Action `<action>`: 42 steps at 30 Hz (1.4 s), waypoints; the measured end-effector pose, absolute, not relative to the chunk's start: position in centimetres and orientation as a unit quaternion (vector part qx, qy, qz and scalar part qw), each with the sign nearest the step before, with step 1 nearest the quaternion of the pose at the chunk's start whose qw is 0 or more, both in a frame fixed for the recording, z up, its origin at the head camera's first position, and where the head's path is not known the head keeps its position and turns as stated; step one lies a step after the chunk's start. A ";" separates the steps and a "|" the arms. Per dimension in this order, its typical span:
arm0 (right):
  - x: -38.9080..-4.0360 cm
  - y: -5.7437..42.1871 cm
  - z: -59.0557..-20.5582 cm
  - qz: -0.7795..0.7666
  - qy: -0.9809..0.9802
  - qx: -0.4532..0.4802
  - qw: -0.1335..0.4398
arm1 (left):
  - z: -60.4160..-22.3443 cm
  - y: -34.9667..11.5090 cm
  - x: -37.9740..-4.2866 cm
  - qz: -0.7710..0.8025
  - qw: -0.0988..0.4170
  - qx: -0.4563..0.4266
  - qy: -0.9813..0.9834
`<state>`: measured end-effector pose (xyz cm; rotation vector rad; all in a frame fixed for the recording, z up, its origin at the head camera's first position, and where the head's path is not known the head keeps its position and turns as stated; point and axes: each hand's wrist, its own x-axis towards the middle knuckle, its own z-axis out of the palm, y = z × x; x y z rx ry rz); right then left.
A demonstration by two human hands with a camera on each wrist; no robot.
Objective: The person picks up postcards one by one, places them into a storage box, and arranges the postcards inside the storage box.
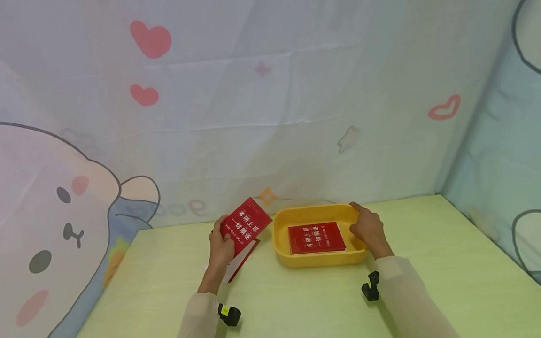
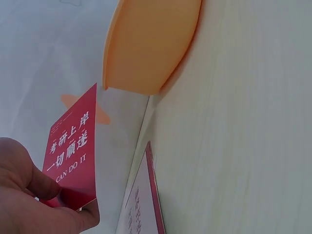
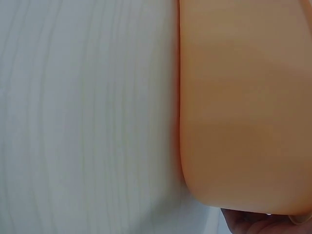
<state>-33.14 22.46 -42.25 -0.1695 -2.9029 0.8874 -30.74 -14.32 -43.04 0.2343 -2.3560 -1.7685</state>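
My left hand (image 1: 221,249) pinches a thin red booklet (image 1: 247,223) with white Chinese characters and "YOU CAN DO IT", thumb on its printed face. It is raised off the table and tilted in the left wrist view, where the same booklet (image 2: 73,141) looks slightly bent. Below it, a white-faced, red-edged booklet (image 1: 241,265) lies partly hidden by the hand. At the right end of a yellow plastic basin (image 1: 291,261), my right hand (image 1: 369,230) grips the rim. Inside lies another red booklet (image 1: 317,238) with the same lettering, face up.
A pale yellow-green table (image 1: 304,300) carries everything. Behind it hangs a cartoon-printed cloth (image 1: 236,155), close to the basin's far side. Another printed cloth (image 1: 503,188) borders the right. Each sleeve has a small black wrist device, the left one (image 1: 230,317) near the table's front.
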 end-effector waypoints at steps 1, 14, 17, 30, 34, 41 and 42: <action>-33.1 22.4 -42.3 0.290 -0.954 -0.056 0.051 | -42.9 -14.2 -30.7 -0.597 0.093 0.076 -0.793; -33.2 22.2 -42.4 0.291 -0.953 -0.063 0.050 | -42.1 -12.4 -30.7 -0.606 0.077 0.028 -0.791; -33.2 22.3 -42.4 0.292 -0.953 -0.064 0.049 | -41.9 -12.0 -30.7 -0.599 0.071 0.021 -0.798; -33.3 22.3 -42.5 0.287 -0.955 -0.062 0.044 | -40.9 -10.5 -31.0 -0.563 0.076 -0.002 -0.823; -33.3 22.4 -42.6 0.280 -0.957 -0.059 0.047 | -40.9 -9.9 -31.2 -0.559 0.072 -0.018 -0.826; -33.3 22.4 -42.5 0.285 -0.955 -0.062 0.050 | -41.0 -8.8 -31.6 -0.549 0.061 -0.048 -0.832; -33.3 22.5 -42.5 0.286 -0.955 -0.061 0.050 | -41.0 -8.6 -31.7 -0.545 0.059 -0.052 -0.835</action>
